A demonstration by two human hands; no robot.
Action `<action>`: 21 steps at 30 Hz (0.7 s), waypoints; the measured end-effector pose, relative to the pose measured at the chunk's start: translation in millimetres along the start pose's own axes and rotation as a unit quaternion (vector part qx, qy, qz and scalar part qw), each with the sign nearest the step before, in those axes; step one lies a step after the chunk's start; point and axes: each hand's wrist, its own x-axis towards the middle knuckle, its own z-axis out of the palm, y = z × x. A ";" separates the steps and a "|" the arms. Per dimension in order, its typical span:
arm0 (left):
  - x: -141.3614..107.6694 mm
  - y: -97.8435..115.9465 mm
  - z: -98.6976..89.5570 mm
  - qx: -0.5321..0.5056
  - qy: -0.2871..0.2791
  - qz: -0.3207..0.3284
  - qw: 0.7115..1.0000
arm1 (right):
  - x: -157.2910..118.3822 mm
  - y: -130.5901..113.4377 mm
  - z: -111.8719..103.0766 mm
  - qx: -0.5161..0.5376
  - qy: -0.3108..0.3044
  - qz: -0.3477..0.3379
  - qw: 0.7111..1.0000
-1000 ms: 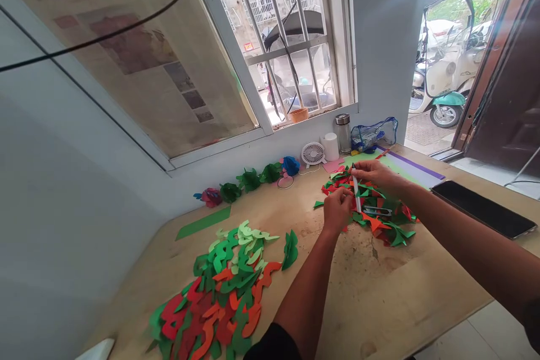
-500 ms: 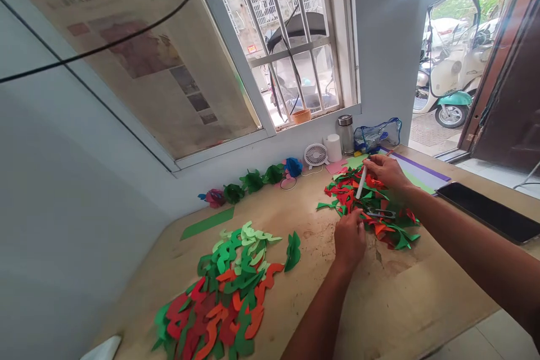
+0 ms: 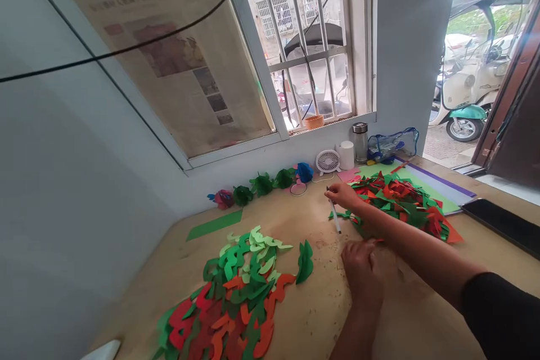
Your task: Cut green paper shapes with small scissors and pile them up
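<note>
My right hand (image 3: 343,196) pinches the top of a slim white pen (image 3: 335,218), which slants with its lower end just over the tabletop. Below it, my left hand (image 3: 361,267) is curled closed near the wood; whatever its fingers may hold is hidden. Beyond my right forearm lies a heap of red and green paper scraps (image 3: 390,197), partly covered by the arm. To the left spreads a pile of wavy cut paper pieces (image 3: 236,292) in greens, reds and orange. A folded dark green paper piece (image 3: 304,262) rests between that pile and my left hand.
Along the wall stand green paper flowers (image 3: 261,184), a small white fan (image 3: 328,161), a glass bottle (image 3: 360,143) and a clear blue-edged pouch (image 3: 392,145). A black phone (image 3: 502,225) lies at the right edge. A green paper strip (image 3: 214,225) is at the back left.
My right hand has moved left with the pen, off the scrap heap. My left hand has drawn back nearer to me. The metal tool beside it is no longer visible. The view has shifted.
</note>
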 end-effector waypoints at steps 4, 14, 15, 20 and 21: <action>2.4 -6.6 4.4 0.003 0.004 -0.008 1.000 | 15.3 -4.0 22.9 -0.095 -0.025 0.002 0.995; 2.8 3.0 -2.1 0.009 -0.025 -0.026 0.999 | -5.9 5.7 35.8 -0.314 -0.075 -0.075 0.944; 2.4 3.9 -2.6 0.007 -0.023 -0.021 0.999 | -11.8 8.0 33.8 -0.329 -0.083 -0.092 0.936; 1.6 6.0 -3.8 0.048 -0.023 -0.021 0.998 | -27.4 21.7 14.6 -0.392 -0.100 -0.142 0.904; 1.7 6.3 -4.0 0.057 -0.027 -0.022 0.998 | -27.1 25.2 8.2 -0.402 -0.098 -0.144 0.899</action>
